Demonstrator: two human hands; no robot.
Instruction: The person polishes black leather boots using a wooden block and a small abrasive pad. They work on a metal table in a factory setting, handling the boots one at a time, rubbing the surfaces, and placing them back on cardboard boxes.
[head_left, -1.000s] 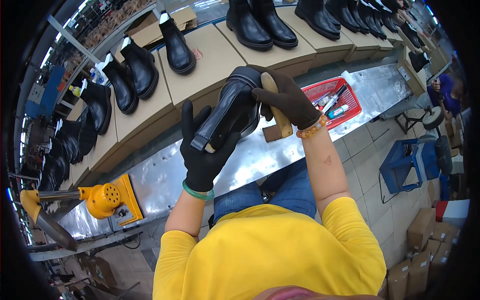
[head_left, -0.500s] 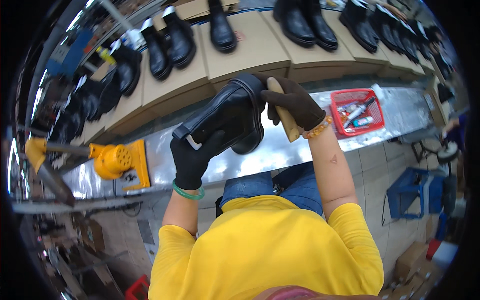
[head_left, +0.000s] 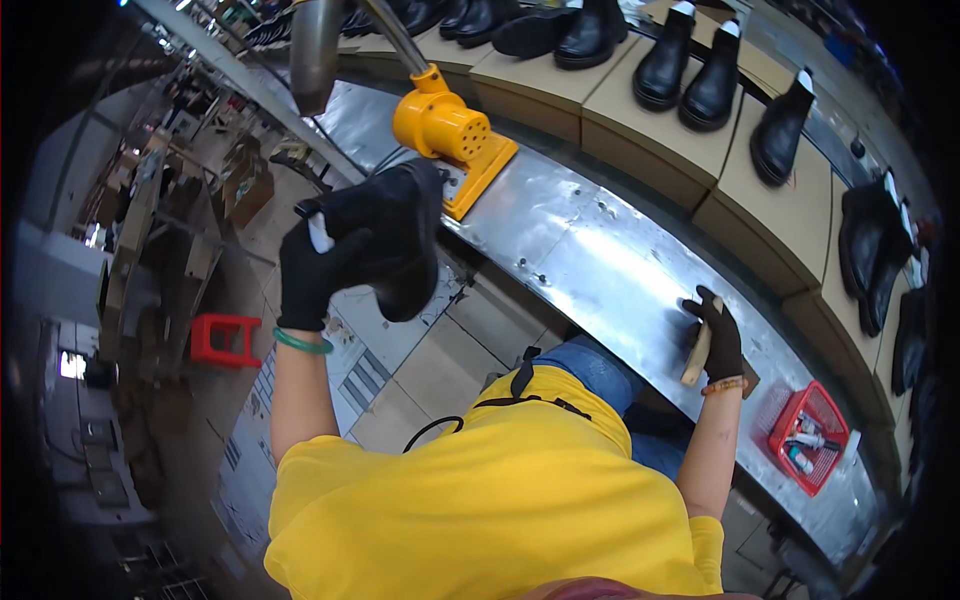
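Boot [head_left: 390, 205], black, ankle-high, dark-soled, tilted

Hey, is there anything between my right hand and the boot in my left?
Nothing visible stands between the right hand and the black boot in the left hand, only open space over the metal tabletop and floor. The yellow machine appears close to the boot but off that line.

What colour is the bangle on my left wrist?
The bangle is green; it shows clearly in the head view.
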